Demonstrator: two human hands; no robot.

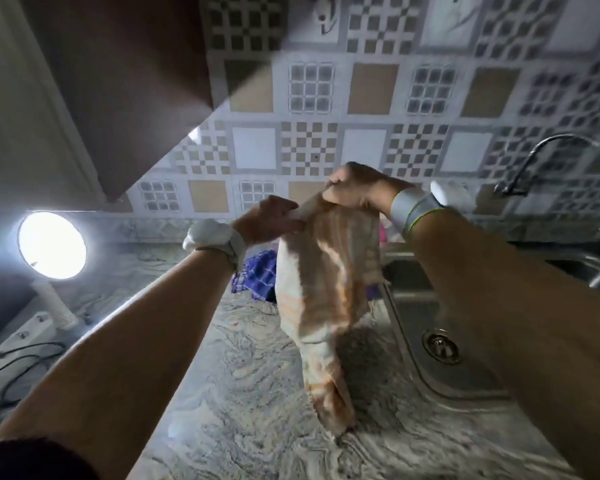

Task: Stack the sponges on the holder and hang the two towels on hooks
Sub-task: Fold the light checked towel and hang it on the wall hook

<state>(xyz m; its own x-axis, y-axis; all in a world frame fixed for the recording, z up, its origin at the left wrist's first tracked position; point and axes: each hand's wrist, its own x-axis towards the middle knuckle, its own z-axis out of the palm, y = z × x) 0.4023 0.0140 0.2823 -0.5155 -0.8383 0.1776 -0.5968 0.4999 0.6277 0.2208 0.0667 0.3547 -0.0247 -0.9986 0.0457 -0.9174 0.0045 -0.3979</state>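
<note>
An orange-and-white striped towel (pixel 326 282) hangs in the air above the marbled counter (pixel 250 393). My left hand (pixel 271 220) pinches its top left edge and my right hand (pixel 357 188) grips its top right corner, slightly higher. A blue checked towel (pixel 255 275) lies crumpled on the counter behind my left wrist. High on the tiled wall is a white hook (pixel 324 17). A bit of pink (pixel 382 232) shows behind the held towel; I cannot tell what it is. No sponge holder is in view.
A steel sink (pixel 416 306) with a drain (pixel 440 346) lies to the right, with a tap (pixel 548 157) above it. A brown cabinet (pixel 118 81) overhangs at upper left. A bright round lamp (pixel 51 244) and a power strip with cables (pixel 18 344) stand at left.
</note>
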